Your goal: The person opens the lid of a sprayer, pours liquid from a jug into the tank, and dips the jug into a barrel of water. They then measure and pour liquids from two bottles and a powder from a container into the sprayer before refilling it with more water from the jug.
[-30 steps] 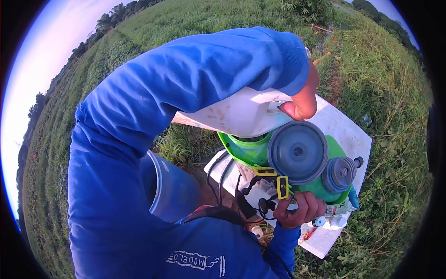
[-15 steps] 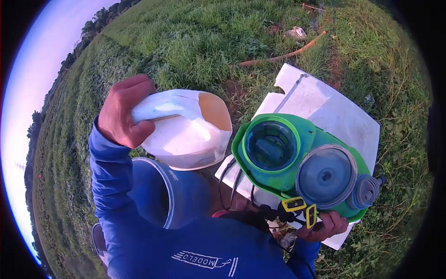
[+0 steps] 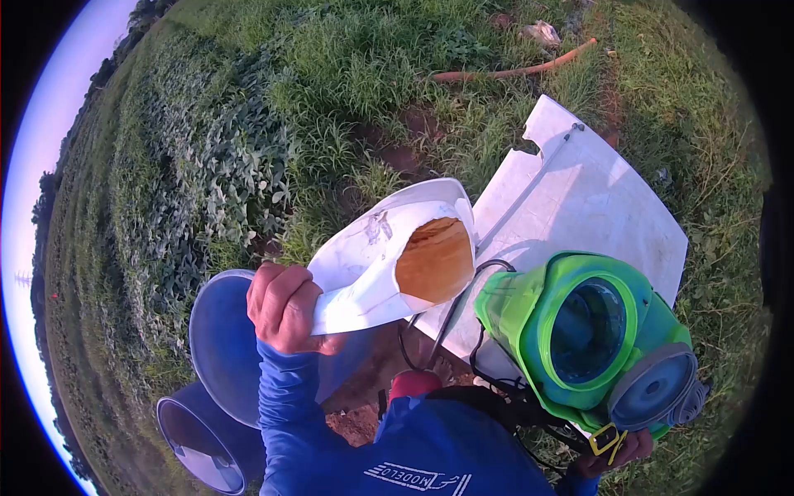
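My left hand (image 3: 285,310) is closed round the narrow end of a white plastic container (image 3: 360,256), above the ground. Through the container's round opening (image 3: 434,260), facing right, something orange-brown shows. To its right stands a green tank (image 3: 504,307), tilted, with a dark strainer (image 3: 587,331) in its round mouth. A grey round lid (image 3: 653,384) hangs beside that mouth. My right hand (image 3: 616,455) is closed at the tank's lower edge, by a yellow buckle (image 3: 608,438), its grip partly hidden. The container and tank are apart.
A large blue barrel (image 3: 219,347) and a smaller blue bucket (image 3: 169,422) are at the left. Behind the tank lies a white panel (image 3: 600,194) with a cord. An orange-brown pipe (image 3: 517,73) lies in the grass farther off.
The white container has moved right and lower in view and turned, its opening now showing more fully. The green tank appears lower and farther right, more tilted. The view has shifted.
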Demonstrator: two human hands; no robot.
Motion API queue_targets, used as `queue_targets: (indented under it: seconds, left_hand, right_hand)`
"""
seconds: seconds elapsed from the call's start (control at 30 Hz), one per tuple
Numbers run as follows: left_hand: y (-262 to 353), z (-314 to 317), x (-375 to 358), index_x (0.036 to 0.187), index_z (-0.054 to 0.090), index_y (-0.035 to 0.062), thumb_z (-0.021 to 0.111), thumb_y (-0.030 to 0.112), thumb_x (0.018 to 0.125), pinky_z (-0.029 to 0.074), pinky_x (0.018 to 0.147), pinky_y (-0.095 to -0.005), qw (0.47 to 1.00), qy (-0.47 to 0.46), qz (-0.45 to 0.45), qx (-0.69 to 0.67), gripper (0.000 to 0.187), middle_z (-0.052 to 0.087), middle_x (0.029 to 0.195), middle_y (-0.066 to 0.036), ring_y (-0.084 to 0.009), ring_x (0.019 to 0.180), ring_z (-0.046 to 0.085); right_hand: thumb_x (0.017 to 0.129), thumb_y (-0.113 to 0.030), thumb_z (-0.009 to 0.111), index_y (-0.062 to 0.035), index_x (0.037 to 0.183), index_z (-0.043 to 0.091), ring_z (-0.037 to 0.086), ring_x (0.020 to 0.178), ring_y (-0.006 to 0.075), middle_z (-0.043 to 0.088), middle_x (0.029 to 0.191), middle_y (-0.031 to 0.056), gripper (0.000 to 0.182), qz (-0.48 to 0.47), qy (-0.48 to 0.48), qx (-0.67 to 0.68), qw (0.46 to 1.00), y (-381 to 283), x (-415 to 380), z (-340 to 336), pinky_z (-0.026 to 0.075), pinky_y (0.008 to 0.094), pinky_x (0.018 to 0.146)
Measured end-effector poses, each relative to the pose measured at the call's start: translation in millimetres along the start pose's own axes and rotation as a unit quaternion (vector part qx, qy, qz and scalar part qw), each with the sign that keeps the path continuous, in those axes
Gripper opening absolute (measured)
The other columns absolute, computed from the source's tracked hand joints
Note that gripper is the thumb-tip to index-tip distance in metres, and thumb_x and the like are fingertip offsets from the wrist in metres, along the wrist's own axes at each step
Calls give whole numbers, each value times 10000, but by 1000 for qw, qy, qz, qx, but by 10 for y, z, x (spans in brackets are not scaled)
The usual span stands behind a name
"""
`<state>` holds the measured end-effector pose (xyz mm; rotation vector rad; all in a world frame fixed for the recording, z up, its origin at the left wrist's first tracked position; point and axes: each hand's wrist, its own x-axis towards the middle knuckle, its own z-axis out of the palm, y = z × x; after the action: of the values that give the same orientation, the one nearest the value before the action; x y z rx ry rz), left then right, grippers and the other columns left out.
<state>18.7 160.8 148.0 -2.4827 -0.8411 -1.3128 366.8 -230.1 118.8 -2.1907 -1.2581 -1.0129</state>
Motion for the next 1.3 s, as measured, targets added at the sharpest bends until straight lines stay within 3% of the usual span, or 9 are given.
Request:
queue_targets:
  seconds: [0.2,0.5,0.7,0.83,0.97,1.1,1.17,1.2,1.3]
  left_hand:
    - [-136,277,-83,816,597,0,667,446,844,496,606,-420,999,29,4,-43,452,611,846,-142,-310,694,591]
    - [-247,734,60,851,624,-9,665,424,842,478,550,-394,997,12,33,-76,435,605,857,-130,-289,642,576]
    - [-88,1276,209,846,635,-11,729,330,692,483,547,-396,985,13,1,-175,386,615,855,-128,-278,635,577]
    - [187,1823,419,848,640,-28,721,301,589,514,581,-417,963,-7,6,-270,427,627,881,-155,-321,697,602]
    - [601,2406,631,868,627,-29,709,266,601,534,670,-452,943,-19,-10,-331,406,620,883,-195,-387,770,612]
    - [1026,2936,803,821,571,-17,694,206,631,496,658,-501,930,-62,2,-363,318,548,816,-196,-426,743,575]
    - [1262,3156,823,813,565,-22,693,184,639,493,660,-511,915,-99,-9,-390,299,549,807,-203,-439,746,576]
    - [1280,3316,766,1011,711,-13,773,297,752,585,747,-433,923,-159,-17,-349,409,694,941,-177,-316,820,710]
    - [1542,3543,471,1009,708,-7,769,294,758,580,736,-433,918,-193,-26,-344,397,690,937,-172,-313,815,705]
  right_hand:
    - [938,-454,516,-66,976,573,512,1062,316,578,1048,126,394,11,5,-34,999,66,-60,25,389,521,952]
    - [920,-381,600,-93,980,556,523,1061,300,569,1052,94,297,32,11,-67,997,86,-100,9,407,516,952]
    - [908,-332,656,-111,982,545,531,1060,289,562,1055,73,258,44,18,-78,996,71,-129,22,418,513,952]
    - [900,-300,694,-123,983,538,536,1060,282,558,1057,59,249,50,31,-84,995,32,-144,70,426,511,952]
    - [850,-320,735,-153,1030,557,531,1140,297,553,1151,66,304,9,32,-102,994,3,-156,78,414,517,1008]
    - [784,-334,766,-169,1015,553,515,1088,322,546,1124,76,355,41,31,-78,996,-188,-38,100,364,576,1035]
    - [736,-332,738,-188,891,565,479,1032,299,521,1040,33,273,59,41,-67,995,-243,32,114,365,562,993]
    - [712,-371,738,-190,882,584,480,1026,295,525,1034,31,293,55,41,-51,996,-205,-21,134,373,557,979]
    - [654,-515,728,-186,891,646,489,1010,286,556,1036,27,413,71,35,23,997,-247,17,74,398,543,930]
